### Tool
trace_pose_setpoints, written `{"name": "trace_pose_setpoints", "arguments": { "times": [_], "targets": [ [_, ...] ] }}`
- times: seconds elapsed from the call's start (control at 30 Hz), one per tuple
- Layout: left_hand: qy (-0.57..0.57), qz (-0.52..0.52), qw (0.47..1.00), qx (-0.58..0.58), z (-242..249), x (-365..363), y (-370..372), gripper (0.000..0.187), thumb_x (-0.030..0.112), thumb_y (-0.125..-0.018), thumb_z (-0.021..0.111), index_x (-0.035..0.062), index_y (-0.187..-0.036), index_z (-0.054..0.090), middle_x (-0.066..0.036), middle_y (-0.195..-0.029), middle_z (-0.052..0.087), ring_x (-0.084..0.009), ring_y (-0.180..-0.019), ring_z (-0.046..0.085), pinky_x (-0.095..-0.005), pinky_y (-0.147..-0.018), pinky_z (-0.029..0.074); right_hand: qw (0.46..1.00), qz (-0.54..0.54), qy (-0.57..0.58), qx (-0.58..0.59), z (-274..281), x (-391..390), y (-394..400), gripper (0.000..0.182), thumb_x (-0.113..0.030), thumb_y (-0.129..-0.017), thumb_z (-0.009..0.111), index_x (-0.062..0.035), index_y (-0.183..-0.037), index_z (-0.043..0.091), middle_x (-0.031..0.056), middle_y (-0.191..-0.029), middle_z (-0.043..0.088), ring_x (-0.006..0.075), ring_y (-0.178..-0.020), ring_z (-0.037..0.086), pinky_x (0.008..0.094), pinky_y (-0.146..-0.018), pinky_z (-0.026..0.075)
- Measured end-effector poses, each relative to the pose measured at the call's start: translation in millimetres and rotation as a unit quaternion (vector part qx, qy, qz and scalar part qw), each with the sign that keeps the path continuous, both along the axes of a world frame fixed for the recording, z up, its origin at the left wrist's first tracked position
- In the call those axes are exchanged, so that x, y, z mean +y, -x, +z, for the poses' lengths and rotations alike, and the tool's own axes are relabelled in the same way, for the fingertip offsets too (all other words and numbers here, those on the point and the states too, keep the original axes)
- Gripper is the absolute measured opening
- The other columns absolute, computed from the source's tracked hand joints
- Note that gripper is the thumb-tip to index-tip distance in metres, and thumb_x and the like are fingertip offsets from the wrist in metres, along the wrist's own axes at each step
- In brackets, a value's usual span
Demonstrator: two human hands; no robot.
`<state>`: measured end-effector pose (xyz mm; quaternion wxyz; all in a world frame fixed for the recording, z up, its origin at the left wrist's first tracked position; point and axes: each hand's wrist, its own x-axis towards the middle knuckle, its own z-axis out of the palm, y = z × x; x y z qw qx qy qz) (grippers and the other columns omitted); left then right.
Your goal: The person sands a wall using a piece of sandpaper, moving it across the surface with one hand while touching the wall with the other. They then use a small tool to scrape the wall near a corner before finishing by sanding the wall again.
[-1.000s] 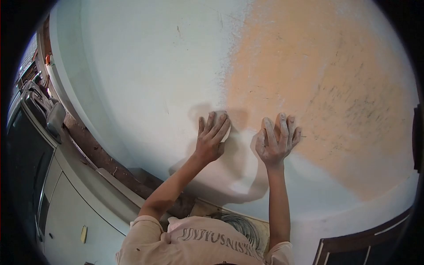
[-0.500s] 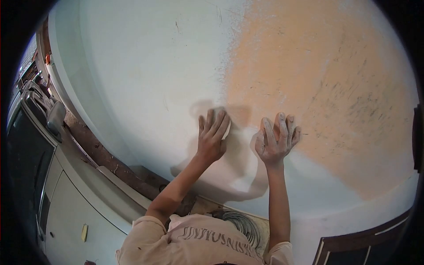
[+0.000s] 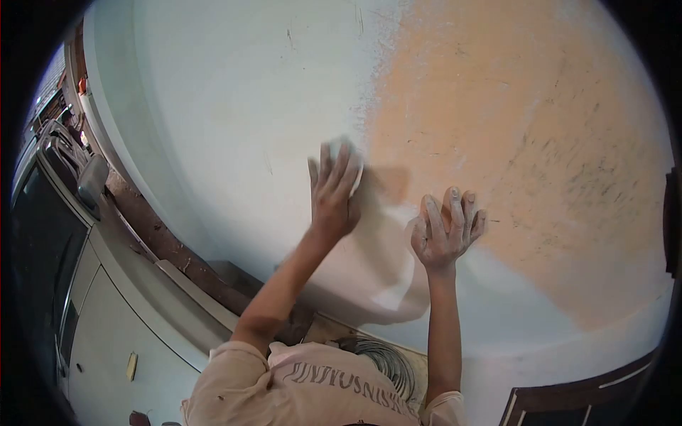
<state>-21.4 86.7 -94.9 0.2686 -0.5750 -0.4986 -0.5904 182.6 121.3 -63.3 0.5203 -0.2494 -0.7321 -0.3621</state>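
Note:
My left hand (image 3: 332,195) presses on the pale part of the wall (image 3: 227,106), just left of the orange patch (image 3: 455,106). A thin whitish edge shows beside its fingers and thumb; the piece under the palm is mostly hidden, so I cannot make out what it is. Farther right, my right hand (image 3: 440,231) rests with dusty, spread fingertips on the lower edge of the orange patch. Nothing shows in this hand. Dark scratch marks cover the right side of the patch.
A light-coloured vehicle (image 3: 128,319) with a side mirror (image 3: 92,181) stands at the left. Coiled grey cable (image 3: 387,362) lies below, behind my shirt (image 3: 305,383). A dark framed panel (image 3: 582,394) is at the lower right.
My left hand has slid up and slightly left along the wall, and the whitish edge has moved with it. My right hand has stayed in nearly the same place.

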Motion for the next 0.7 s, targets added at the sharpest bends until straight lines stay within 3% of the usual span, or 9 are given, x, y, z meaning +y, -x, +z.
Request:
{"name": "trace_pose_setpoints", "arguments": {
  "times": [0.07,0.17,0.27,0.33,0.43,0.57,0.7],
  "targets": [
    [0.057,-0.011,0.998,-0.011,-30.6,-11.0,-5.9,0.064,-0.004,-0.068,0.049,0.0017,-0.132,0.047,-0.018,-0.144,0.036,-0.0467,-0.135,0.021,-0.0658,-0.105,0.009,1.000,0.009,0.003,0.003,1.4,-1.6,-0.1,0.027,-0.022,-0.077,0.057,-0.0216,-0.100,0.070,0.0064,-0.129,0.055,0.0294,-0.129,0.042,0.0478,-0.111,0.015],
    [0.058,-0.009,0.998,0.005,-24.7,-10.6,1.6,0.063,-0.003,-0.069,0.049,0.0020,-0.132,0.046,-0.018,-0.144,0.035,-0.0465,-0.136,0.021,-0.0662,-0.105,0.009,1.000,0.007,0.004,-0.005,1.4,-2.1,-0.6,0.026,-0.021,-0.077,0.057,-0.0220,-0.099,0.070,0.0065,-0.129,0.054,0.0295,-0.129,0.042,0.0478,-0.112,0.015],
    [0.022,0.014,0.999,0.022,27.1,-4.7,15.2,0.050,-0.001,-0.082,0.049,0.0007,-0.132,0.047,-0.021,-0.143,0.036,-0.0446,-0.137,0.020,-0.0588,-0.108,0.009,1.000,0.009,0.006,-0.003,-0.1,-1.2,-0.5,0.026,-0.022,-0.078,0.057,-0.0229,-0.100,0.070,0.0063,-0.129,0.054,0.0294,-0.129,0.041,0.0480,-0.112,0.014],
    [-0.009,0.024,1.000,0.008,77.7,-1.6,19.9,0.050,-0.002,-0.082,0.049,0.0013,-0.132,0.047,-0.018,-0.144,0.035,-0.0437,-0.137,0.020,-0.0575,-0.109,0.009,1.000,0.010,0.002,0.000,-1.4,0.0,-0.6,0.025,-0.022,-0.078,0.057,-0.0233,-0.100,0.069,0.0062,-0.129,0.054,0.0292,-0.129,0.041,0.0480,-0.112,0.014],
    [-0.065,0.026,0.998,-0.003,98.2,4.9,15.9,0.049,-0.003,-0.083,0.050,0.0018,-0.132,0.048,-0.017,-0.144,0.036,-0.0429,-0.137,0.020,-0.0568,-0.109,0.009,1.000,0.006,-0.003,0.000,-2.3,0.0,1.0,0.024,-0.023,-0.079,0.057,-0.0236,-0.099,0.069,0.0061,-0.130,0.054,0.0291,-0.129,0.041,0.0480,-0.112,0.015],
    [0.005,0.011,1.000,0.015,24.7,-0.5,-2.5,0.049,0.000,-0.083,0.052,0.0021,-0.132,0.048,-0.017,-0.143,0.038,-0.0430,-0.137,0.020,-0.0579,-0.109,0.008,1.000,0.006,-0.013,0.002,-2.4,0.0,2.8,0.023,-0.022,-0.079,0.057,-0.0237,-0.098,0.069,0.0060,-0.130,0.054,0.0290,-0.129,0.042,0.0477,-0.112,0.015],
    [0.152,-0.156,0.976,0.012,-50.3,-38.5,-33.3,0.047,-0.001,-0.082,0.050,0.0018,-0.129,0.050,-0.020,-0.141,0.040,-0.0434,-0.136,0.022,-0.0561,-0.110,0.011,1.000,0.009,-0.007,0.001,-2.2,-0.5,1.3,0.024,-0.021,-0.077,0.058,-0.0230,-0.098,0.069,0.0060,-0.130,0.054,0.0289,-0.129,0.042,0.0475,-0.112,0.015]
  ]
}}
